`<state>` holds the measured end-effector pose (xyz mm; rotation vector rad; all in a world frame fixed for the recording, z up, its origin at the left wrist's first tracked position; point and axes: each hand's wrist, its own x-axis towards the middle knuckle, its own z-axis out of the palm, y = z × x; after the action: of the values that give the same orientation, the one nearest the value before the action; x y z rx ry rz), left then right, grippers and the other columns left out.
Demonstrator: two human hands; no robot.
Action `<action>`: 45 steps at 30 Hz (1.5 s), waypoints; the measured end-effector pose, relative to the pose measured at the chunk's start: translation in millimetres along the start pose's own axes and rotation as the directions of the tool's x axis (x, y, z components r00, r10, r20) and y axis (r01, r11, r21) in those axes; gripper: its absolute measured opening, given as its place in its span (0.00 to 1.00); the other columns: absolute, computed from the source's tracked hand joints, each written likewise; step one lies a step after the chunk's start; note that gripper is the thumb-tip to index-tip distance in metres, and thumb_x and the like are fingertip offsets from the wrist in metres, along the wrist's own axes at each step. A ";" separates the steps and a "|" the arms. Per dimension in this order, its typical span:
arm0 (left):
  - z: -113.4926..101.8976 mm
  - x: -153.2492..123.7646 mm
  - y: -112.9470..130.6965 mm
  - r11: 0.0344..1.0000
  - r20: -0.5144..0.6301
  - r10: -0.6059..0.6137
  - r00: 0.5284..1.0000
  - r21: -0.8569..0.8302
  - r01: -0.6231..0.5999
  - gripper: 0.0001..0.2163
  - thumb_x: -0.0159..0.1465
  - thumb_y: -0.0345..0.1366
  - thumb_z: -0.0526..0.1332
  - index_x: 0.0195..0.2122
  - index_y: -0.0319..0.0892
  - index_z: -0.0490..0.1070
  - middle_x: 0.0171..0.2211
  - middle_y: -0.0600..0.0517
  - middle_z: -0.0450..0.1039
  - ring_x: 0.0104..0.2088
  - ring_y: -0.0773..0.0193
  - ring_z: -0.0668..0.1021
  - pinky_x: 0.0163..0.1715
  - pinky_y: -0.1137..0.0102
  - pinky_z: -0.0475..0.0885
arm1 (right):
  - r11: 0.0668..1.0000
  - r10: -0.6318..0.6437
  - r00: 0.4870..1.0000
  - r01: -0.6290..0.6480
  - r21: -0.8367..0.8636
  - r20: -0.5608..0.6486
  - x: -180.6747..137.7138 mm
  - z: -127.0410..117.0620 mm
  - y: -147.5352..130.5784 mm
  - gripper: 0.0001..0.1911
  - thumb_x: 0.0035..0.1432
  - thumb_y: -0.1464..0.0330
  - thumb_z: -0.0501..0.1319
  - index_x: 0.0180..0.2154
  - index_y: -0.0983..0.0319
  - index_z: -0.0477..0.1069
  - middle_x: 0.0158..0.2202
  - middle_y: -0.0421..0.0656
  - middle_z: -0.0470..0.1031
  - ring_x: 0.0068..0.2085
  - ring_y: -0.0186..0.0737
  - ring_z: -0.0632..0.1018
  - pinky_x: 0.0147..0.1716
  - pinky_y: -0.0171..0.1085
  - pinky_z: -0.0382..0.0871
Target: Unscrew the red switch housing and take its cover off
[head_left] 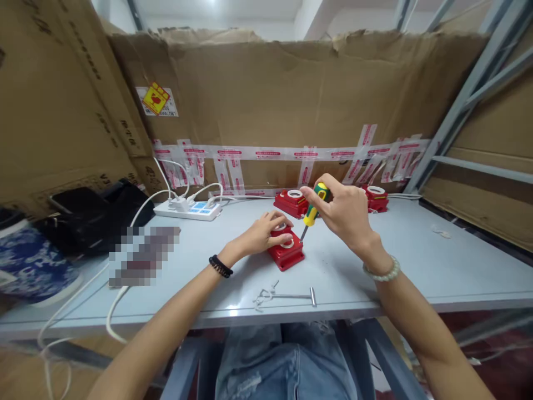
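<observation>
Screwdriver [311, 215] with a green and yellow handle and a slim metal shaft slants in our right hand [341, 214] in the head view. We have that hand closed around the upper part of the handle, and the tip meets the top of a red rectangular box with white rings [288, 255] near its right edge. The box lies on the pale grey-blue counter [353, 280], in the middle before us. Our left hand [266, 232] is clamped over it from the left, the fingers and thumb bent and spread across its rings. We wear a black bracelet [220, 266] on the left wrist and a pale green beaded bracelet [383, 275] on the right.

Near the counter's front edge we see a silver T-shaped metal tool [293, 296] lying flat, with small white and metal pieces [266, 294] at its left end. A second red box [295, 210] sits farther back, and a third red box [378, 204] is partly hidden behind our right hand. To our left are a white power strip [189, 211] with plugs, a black bundle [112, 222] and a blue-and-white patterned container [35, 260]. Brown cardboard [266, 94] stands behind the counter.
</observation>
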<state>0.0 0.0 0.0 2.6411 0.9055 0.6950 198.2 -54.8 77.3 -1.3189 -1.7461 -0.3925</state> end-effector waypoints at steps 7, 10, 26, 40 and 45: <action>0.0 0.5 -0.4 1.000 0.004 0.005 1.000 -0.008 -0.005 0.16 0.63 0.49 0.54 0.49 0.50 0.67 0.46 0.48 0.63 0.46 0.57 0.68 0.50 0.58 0.65 | 0.940 -0.084 0.981 0.019 0.341 0.176 0.9 1.4 2.3 0.17 0.60 0.56 0.52 0.42 0.60 0.69 0.26 0.38 0.72 0.24 0.33 0.70 0.25 0.32 0.58; 0.4 0.3 -0.2 1.000 0.001 -0.001 1.000 -0.008 0.001 0.15 0.64 0.49 0.54 0.49 0.50 0.67 0.47 0.48 0.63 0.46 0.57 0.68 0.50 0.58 0.65 | 0.993 0.008 1.000 -0.009 0.119 0.011 -0.9 5.0 -3.8 0.19 0.56 0.51 0.55 0.30 0.61 0.69 0.17 0.36 0.64 0.20 0.32 0.64 0.22 0.33 0.53; -0.5 0.5 0.4 1.000 0.001 -0.005 1.000 -0.003 0.005 0.15 0.64 0.48 0.55 0.49 0.50 0.67 0.46 0.48 0.63 0.46 0.57 0.68 0.50 0.58 0.65 | 0.999 -0.041 0.999 0.040 0.033 0.007 -2.9 3.9 -4.7 0.18 0.58 0.53 0.53 0.36 0.60 0.72 0.23 0.40 0.71 0.25 0.36 0.70 0.27 0.35 0.58; -0.3 0.4 1.0 1.000 0.013 -0.011 1.000 0.002 0.011 0.17 0.63 0.49 0.54 0.50 0.50 0.66 0.47 0.48 0.63 0.47 0.56 0.68 0.50 0.58 0.65 | 0.986 0.003 0.996 0.012 0.165 -0.091 -2.2 14.8 -9.7 0.17 0.55 0.55 0.57 0.25 0.61 0.65 0.17 0.35 0.62 0.20 0.30 0.62 0.23 0.33 0.55; -0.4 0.9 0.4 1.000 0.012 -0.005 1.000 0.012 0.005 0.16 0.63 0.49 0.54 0.49 0.50 0.67 0.47 0.48 0.63 0.47 0.56 0.68 0.51 0.58 0.65 | 0.868 -0.118 0.964 -0.015 0.496 0.236 -1.9 -1.7 -1.1 0.18 0.64 0.58 0.46 0.47 0.59 0.65 0.36 0.42 0.74 0.32 0.35 0.73 0.31 0.34 0.65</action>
<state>0.6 0.2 0.8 2.6495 0.9157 0.6738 198.1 -57.5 77.1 -0.9770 -1.9331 0.2108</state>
